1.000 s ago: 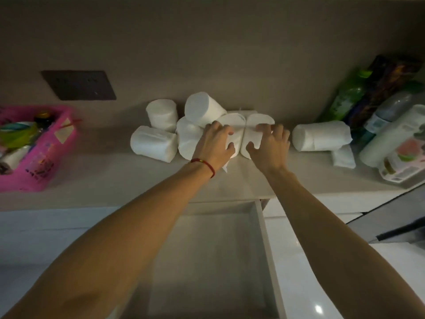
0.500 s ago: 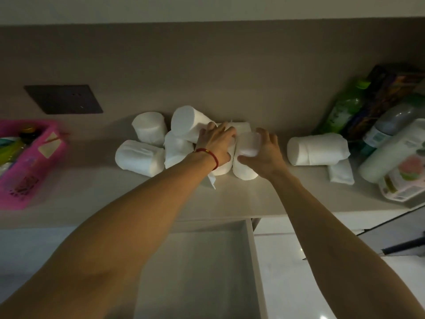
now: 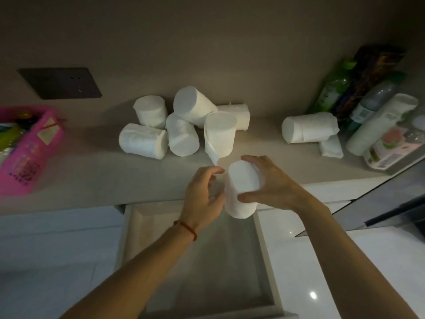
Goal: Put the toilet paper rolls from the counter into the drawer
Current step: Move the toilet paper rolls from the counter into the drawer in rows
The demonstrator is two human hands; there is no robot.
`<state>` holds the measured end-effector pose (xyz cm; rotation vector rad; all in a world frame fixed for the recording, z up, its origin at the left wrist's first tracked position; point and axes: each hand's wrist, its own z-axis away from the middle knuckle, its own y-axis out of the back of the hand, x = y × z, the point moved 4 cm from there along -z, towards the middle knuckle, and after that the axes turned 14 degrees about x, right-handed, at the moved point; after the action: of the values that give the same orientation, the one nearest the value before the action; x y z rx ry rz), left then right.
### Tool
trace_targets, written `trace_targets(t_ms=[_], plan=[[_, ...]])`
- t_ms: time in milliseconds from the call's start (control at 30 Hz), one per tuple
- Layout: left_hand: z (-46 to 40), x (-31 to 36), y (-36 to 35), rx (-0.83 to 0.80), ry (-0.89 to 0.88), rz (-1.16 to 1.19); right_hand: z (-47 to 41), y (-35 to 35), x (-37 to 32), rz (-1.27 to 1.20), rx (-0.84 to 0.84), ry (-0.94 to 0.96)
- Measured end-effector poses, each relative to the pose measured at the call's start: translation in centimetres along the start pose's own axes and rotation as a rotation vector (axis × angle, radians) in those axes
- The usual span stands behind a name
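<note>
Gaping below the beige counter (image 3: 92,180), one open white drawer (image 3: 207,261) shows bare. Seven white toilet paper rolls (image 3: 182,134) lie on the counter: six clustered far left, one far right. An eighth, held roll (image 3: 241,189) hangs over the drawer's far edge, right hand (image 3: 273,187) clasping it, left hand (image 3: 202,196) curled just beside.

Single head-worn wide-angle view, aimed forward and steeply down. Counter (image 3: 96,180) seen from above at close range, wall behind filling upper frame. Open drawer (image 3: 268,261) framed directly below, both forearms entering from bottom edge. Edges bowed by lens. No second view supplied.
</note>
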<state>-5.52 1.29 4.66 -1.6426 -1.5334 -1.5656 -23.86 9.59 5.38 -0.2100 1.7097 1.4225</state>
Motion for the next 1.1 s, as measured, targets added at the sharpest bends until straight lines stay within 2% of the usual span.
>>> trace_targets(t_ms=[100, 167, 233, 367, 500, 567, 700, 767, 900, 967, 1033, 1100], plan=[[5.6, -2.5, -1.8, -0.307, 0.216, 0.242, 1.6, -1.1, 0.4, 0.057, -0.193, -0.072], [7.4, -3.9, -2.8, -0.361, 0.337, 0.306, 2.6, -2.7, 0.7, 0.095, -0.308, -0.104], [7.7, -5.5, -3.3, -0.338, 0.45, 0.227, 3.5, -4.3, 1.0, 0.138, -0.339, -0.103], [6.5, -8.7, -3.9, -0.307, 0.662, 0.064, 3.7, -4.7, 2.2, 0.218, -0.145, -0.066], [6.7, -10.0, -6.0, -0.317, 1.022, 0.113, 3.3, -4.0, 3.4, 0.165, -0.024, -0.089], [6.9, -10.3, -7.4, -0.276, 1.085, 0.167, 3.0, -3.8, 3.8, 0.082, 0.014, -0.124], [6.7, -11.2, -9.0, -0.133, 1.059, 0.221, 1.9, -3.1, 3.8, 0.036, 0.113, -0.082], [6.6, -11.7, -9.0, -0.105, 0.962, 0.1, 0.9, -2.6, 3.3, 0.026, 0.178, -0.051], [6.4, -10.8, -8.3, -0.172, 0.805, -0.129, -3.2, -1.8, 0.4, 0.023, 0.403, -0.005], [5.5, -9.4, -7.4, -0.16, 0.646, -0.253, -6.1, -2.4, -1.7, 0.043, 0.428, 0.008], [4.0, -7.4, -5.5, -0.041, 0.494, -0.275, -8.8, -3.4, -3.6, 0.03, 0.427, 0.002], [1.8, -5.1, -3.0, 0.109, 0.393, -0.219, -11.1, -3.5, -4.8, -0.036, 0.516, -0.028]])
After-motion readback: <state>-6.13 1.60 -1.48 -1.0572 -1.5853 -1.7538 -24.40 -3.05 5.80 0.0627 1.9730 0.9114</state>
